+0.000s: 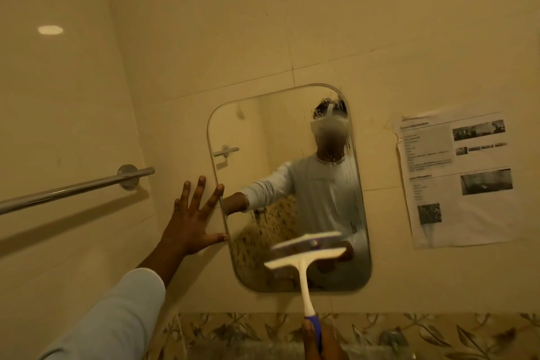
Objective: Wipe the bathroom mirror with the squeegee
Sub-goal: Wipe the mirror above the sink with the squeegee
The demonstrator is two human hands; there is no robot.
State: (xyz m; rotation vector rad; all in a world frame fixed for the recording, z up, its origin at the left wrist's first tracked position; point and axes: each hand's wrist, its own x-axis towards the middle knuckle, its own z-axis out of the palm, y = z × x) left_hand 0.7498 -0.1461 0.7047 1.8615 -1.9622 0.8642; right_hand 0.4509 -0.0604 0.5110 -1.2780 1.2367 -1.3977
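At the bottom edge of the view, the right hand (pixel 320 343) grips the blue end of the squeegee (pixel 304 260), thumb (pixel 307 335) laid up along the handle. The rest of that hand is cut off by the frame. Up from the thumb the white handle rises to the blade, which lies across the lower part of the mirror (pixel 263 140), tilted with its right end higher. The blade is blurred, and its reflection sits just above it in the glass.

Up and to the left of that grip, the left hand (pixel 190 225) is pressed flat on the wall, fingers (pixel 201 185) straight and spread wide, holding nothing. Its thumb tip touches the mirror's left edge, and the forefinger tip reaches the same edge higher up. A pale sleeve (pixel 117 316) runs back from the wrist to the lower left corner.

Beyond the fingertips the mirror hangs upright with rounded corners. Droplets cling near its upper right corner, and the glass reflects the person in a pale top. Left of the spread fingers a metal towel bar (pixel 73 188) is fixed to the side wall. Well to the right of the mirror a printed sheet of paper (pixel 455 178) is stuck on the wall. Level with the right hand runs a band of leaf-patterned tiles (pixel 409 330).
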